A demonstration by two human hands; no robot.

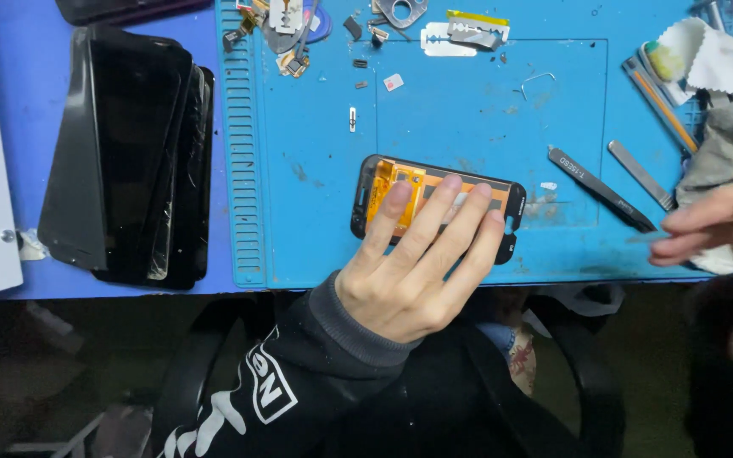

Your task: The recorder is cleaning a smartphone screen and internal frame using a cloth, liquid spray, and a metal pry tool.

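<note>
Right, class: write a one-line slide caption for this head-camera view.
Left hand pins a phone screen assembly flat on a blue work mat; right hand pinches a thin blade.

One phone screen assembly (439, 206) lies back-side up near the blue mat's front edge, black frame with orange flex inside. A stack of dark glass screen panels (133, 153) sits off to the left, fanned out unevenly.

Phone screen assembly (468, 199) lying flat, back side up, near front edge of blue mat; black frame, orange flex showing at left end, fingers partly covering it.
</note>
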